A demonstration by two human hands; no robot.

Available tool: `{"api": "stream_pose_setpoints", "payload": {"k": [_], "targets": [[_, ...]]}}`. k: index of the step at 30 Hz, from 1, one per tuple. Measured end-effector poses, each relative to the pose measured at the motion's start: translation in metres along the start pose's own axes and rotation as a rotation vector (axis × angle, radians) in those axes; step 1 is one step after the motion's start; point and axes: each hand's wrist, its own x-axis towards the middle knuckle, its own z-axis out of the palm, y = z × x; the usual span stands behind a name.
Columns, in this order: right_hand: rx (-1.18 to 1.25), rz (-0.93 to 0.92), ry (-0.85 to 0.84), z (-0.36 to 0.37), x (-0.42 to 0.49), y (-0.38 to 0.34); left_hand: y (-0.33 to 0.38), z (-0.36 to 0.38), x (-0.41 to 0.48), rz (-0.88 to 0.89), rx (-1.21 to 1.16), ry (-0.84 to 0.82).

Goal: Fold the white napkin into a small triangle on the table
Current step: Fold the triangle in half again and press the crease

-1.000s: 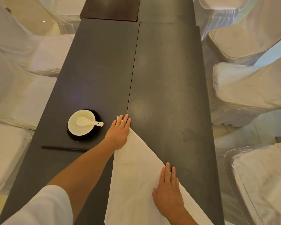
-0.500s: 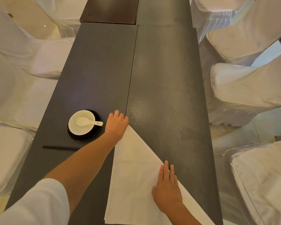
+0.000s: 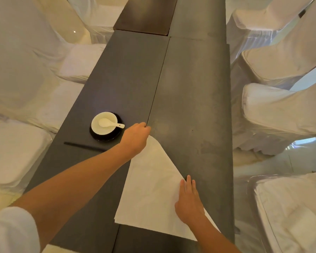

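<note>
Near the counter front edge — left hand pinches the napkin apex for folding; right hand flat, anchoring it.

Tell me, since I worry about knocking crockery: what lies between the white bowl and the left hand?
Only the white spoon's handle and bare dark tabletop, in the head view.

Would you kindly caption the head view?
Left hand pinches the white napkin tip; right hand presses its edge flat.
</note>
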Motion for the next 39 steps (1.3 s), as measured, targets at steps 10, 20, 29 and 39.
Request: {"api": "stream_pose_setpoints", "payload": {"k": [10,20,29,39], "targets": [[-0.111,-0.085,-0.164,-0.004,-0.048,0.031,0.038,-0.014,-0.084,-0.195,-0.203,-0.009],[0.619,-0.017,-0.278,-0.047,-0.089,0.003,0.102,-0.018,-0.157,-0.213,-0.350,0.137],[1.244,0.009,-0.408,-0.070,-0.120,0.007,0.174,-0.001,-0.218,-0.271,-0.517,0.240],[1.212,0.035,-0.352,-0.065,-0.130,0.038,0.202,0.019,-0.251,-0.239,-0.464,0.294]]}}
